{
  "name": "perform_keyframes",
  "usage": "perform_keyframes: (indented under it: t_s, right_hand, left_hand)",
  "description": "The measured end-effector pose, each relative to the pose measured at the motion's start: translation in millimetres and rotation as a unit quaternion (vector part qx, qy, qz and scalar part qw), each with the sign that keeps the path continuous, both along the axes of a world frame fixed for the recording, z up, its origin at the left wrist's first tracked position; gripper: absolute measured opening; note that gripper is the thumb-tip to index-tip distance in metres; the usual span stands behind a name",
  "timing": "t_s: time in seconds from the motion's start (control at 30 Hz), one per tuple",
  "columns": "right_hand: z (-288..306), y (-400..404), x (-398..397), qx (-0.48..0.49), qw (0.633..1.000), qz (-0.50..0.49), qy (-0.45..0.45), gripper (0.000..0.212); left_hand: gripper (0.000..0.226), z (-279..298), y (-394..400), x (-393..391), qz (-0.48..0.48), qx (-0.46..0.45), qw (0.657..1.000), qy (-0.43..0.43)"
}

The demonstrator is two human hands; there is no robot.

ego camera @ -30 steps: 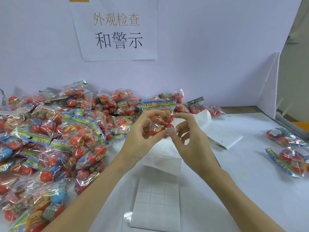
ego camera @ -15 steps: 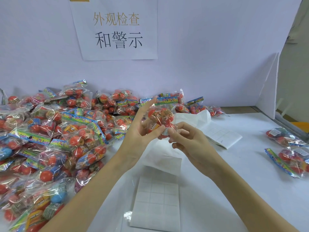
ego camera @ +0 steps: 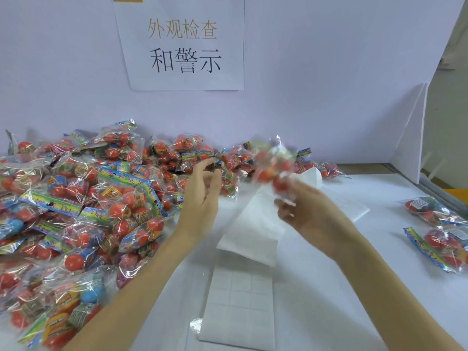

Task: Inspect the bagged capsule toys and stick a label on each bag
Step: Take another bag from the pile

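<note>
head view: a white table [ego camera: 329, 287] is seen below the grip, smooth and matte, kept bare in the middle, probably as working room. to the left of the grip a large heap of bagged capsule toys [ego camera: 83, 206] is piled against the pale wall, crinkly clear film over round red and blue capsules, with bright printed header strips; judged as the stock not yet labelled. well to the right of the grip a few finished bags [ego camera: 440, 224] are laid apart, likely so done pieces are not mixed with the heap. just beneath and behind the grip a long label sheet [ego camera: 240, 297] is spread flat, white and glossy, cut into a grid of small rectangles, kept within easy reach of either hand.

one bag [ego camera: 274, 164] is held up at the fingertips of the right hand [ego camera: 311, 214], blurred by motion; the fingers are curled and pinched on its lower edge, apparently to carry it toward the right-hand group. whether a label is on it cannot be told through the blur. the left hand [ego camera: 202, 196] is held just left of the bag, apart from it, fingers loosely spread and nothing gripped, seemingly ready for the heap beside it.
</note>
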State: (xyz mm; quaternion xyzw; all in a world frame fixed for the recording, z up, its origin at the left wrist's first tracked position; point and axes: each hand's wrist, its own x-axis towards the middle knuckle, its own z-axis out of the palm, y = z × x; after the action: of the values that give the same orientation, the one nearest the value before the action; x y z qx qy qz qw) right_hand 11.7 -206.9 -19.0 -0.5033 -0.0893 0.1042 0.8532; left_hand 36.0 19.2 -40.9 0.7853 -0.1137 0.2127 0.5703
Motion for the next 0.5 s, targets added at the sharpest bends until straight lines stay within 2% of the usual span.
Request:
perform_keyframes:
  t_s: [0.03,0.07,0.1,0.13,0.17,0.2,0.27,0.33,0.43,0.5]
  right_hand:
    - [6,-9,-1,0.127,0.991,0.048,-0.013,0.023]
    - [10,-16,-3,0.249,0.961,0.111,-0.034,0.034]
    - [13,-22,-6,0.332,0.925,0.176,-0.052,0.053]
    - [15,-24,-7,0.367,0.901,0.226,-0.059,0.071]
    - [15,-24,-8,0.358,0.898,0.249,-0.063,0.082]
    - [14,-21,-7,0.323,0.910,0.252,-0.066,0.084]
    - [8,-15,-6,0.228,0.946,0.223,-0.053,0.076]
    - [-1,-11,-1,0.159,0.967,0.194,-0.029,0.062]
    - [-10,-7,5,0.131,0.976,0.176,0.006,0.048]
    - [-13,-5,7,0.118,0.981,0.154,0.029,0.046]
  left_hand:
    - [0.032,-3,9,5,0.080,0.098,0.991,-0.045]
    - [0.028,-7,17,9,0.136,0.212,0.966,-0.062]
    - [0.034,-10,22,13,0.153,0.313,0.937,-0.041]
    - [0.045,-13,26,16,0.142,0.384,0.912,0.006]
    - [0.056,-17,28,17,0.127,0.428,0.893,0.053]
    - [0.062,-21,28,18,0.116,0.454,0.879,0.085]
    - [0.061,-26,29,19,0.114,0.480,0.867,0.077]
    - [0.049,-25,30,21,0.133,0.489,0.861,0.041]
    - [0.029,-22,29,21,0.136,0.450,0.882,-0.013]
    - [0.021,-19,26,17,0.142,0.374,0.915,-0.054]
